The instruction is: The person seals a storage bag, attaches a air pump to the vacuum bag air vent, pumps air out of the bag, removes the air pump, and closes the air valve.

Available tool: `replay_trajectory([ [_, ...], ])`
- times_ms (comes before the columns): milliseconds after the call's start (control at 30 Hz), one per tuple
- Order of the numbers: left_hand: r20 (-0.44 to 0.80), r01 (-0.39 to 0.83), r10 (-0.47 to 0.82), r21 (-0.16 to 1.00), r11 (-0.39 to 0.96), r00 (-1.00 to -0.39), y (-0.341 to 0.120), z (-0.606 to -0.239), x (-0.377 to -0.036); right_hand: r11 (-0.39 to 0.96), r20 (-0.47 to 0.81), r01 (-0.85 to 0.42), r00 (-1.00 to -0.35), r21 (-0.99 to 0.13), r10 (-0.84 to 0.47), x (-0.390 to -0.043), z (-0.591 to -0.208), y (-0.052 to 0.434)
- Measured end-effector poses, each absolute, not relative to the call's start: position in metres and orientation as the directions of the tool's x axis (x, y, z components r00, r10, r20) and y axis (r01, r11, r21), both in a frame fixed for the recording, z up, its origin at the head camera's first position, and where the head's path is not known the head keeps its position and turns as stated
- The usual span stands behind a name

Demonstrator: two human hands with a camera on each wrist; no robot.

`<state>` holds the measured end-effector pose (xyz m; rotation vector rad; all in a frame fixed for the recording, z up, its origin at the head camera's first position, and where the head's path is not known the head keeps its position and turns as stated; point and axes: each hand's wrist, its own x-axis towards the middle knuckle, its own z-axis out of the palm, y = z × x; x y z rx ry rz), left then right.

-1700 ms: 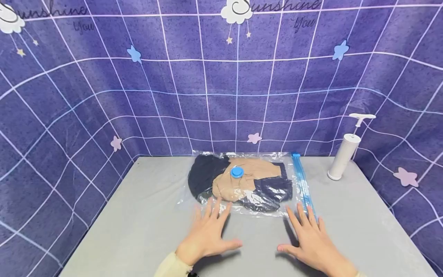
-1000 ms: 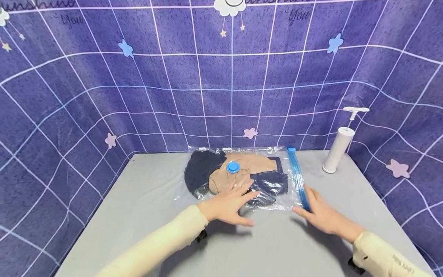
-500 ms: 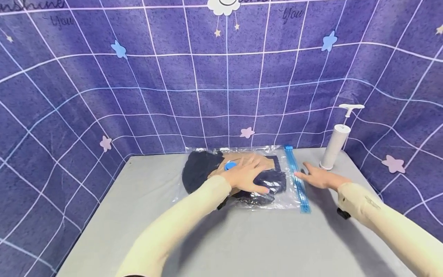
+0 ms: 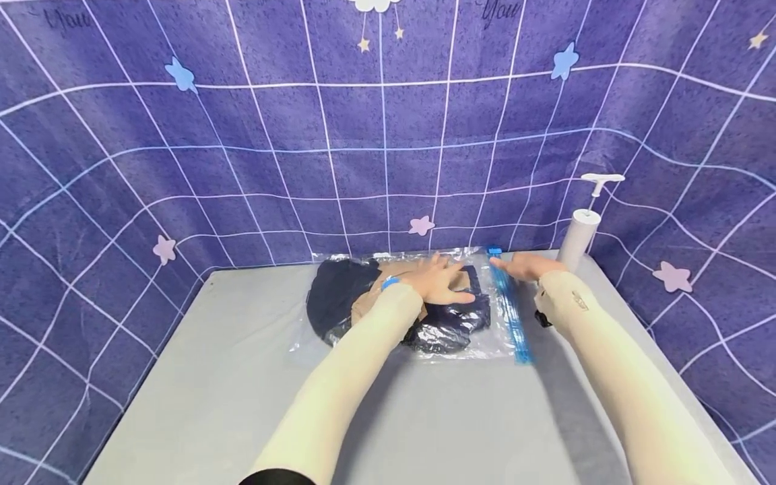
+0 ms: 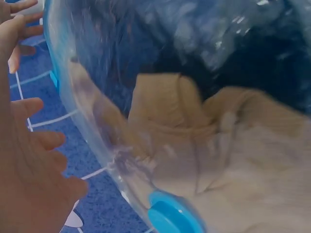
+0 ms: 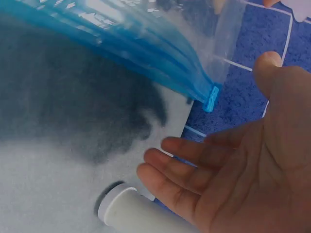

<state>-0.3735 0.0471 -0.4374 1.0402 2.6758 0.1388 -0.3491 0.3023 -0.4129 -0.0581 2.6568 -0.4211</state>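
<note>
A clear plastic vacuum bag (image 4: 494,347) lies flat on the table, with dark clothing (image 4: 336,289) and tan clothing (image 4: 366,308) inside. It has a round blue valve cap (image 4: 390,282), also plain in the left wrist view, and a blue zip strip (image 4: 508,306) along its right end. My left hand (image 4: 433,281) is over the bag's far half with fingers spread; whether it touches the film cannot be told. My right hand (image 4: 524,265) is beside the zip's far end, fingers extended. In the right wrist view it stands apart from the blue slider (image 6: 211,98).
A white hand pump (image 4: 578,239) with a raised T-handle stands at the table's back right corner, just beyond my right hand. Purple gridded cloth (image 4: 291,168) hangs behind and along both sides of the grey table (image 4: 230,377).
Both hands have reached forward from the near side of the table: the left over the bag, the right along the zip strip to its far end. The head view has shifted slightly.
</note>
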Motion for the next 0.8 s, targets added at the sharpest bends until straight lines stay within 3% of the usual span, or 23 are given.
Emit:
replay_trajectory([
  [100,-0.214,0.616,0.640,0.174,0.768,-0.738,0.052,-0.435,-0.385,0.971,-0.391,0.026,-0.918,-0.237,-0.070,-0.354,-0.411,0.299],
  [200,-0.209,0.596,0.617,0.159,0.787,-0.759,0.055,-0.432,-0.393,0.966,-0.360,0.045,-0.931,-0.254,-0.052,-0.353,-0.418,0.294],
  [367,-0.208,0.557,0.572,0.129,0.820,-0.794,0.060,-0.434,-0.399,0.920,-0.267,0.037,-0.961,-0.391,-0.075,-0.353,-0.439,0.290],
  [600,-0.222,0.577,0.609,0.195,0.793,-0.762,0.076,-0.434,-0.388,0.810,-0.251,0.147,-0.968,-0.567,0.000,-0.356,-0.454,0.298],
  [800,-0.221,0.553,0.580,0.176,0.814,-0.784,0.092,-0.442,-0.393,0.648,-0.177,0.162,-0.983,-0.744,0.043,-0.370,-0.456,0.286],
])
